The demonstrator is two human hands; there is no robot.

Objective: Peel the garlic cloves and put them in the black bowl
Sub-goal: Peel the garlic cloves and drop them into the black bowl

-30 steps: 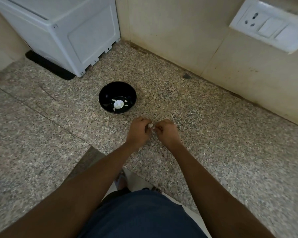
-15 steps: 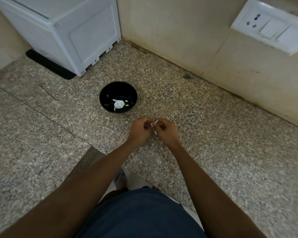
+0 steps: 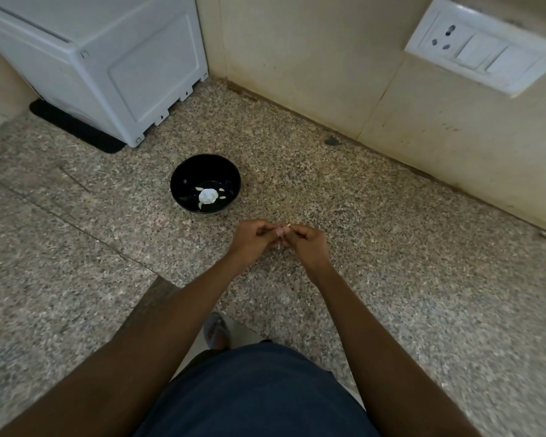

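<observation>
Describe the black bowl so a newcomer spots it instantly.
Start at the big white appliance in the counter's back left corner. Just in front of it, beyond the two hands, sits the bowl. It is the only round, glossy black thing there, with a white garlic bulb and pale slivers inside.

Black bowl (image 3: 183, 190), white garlic (image 3: 207, 196), speckled, seemingly grey-brown counter (image 3: 391, 247).

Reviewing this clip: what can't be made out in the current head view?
- Small pale garlic clove, head view: mostly hidden by the left hand and right hand pinching it; how far it is peeled is unclear.
- Round black bowl: small pale pieces around the white garlic bulb too small to identify.
</observation>
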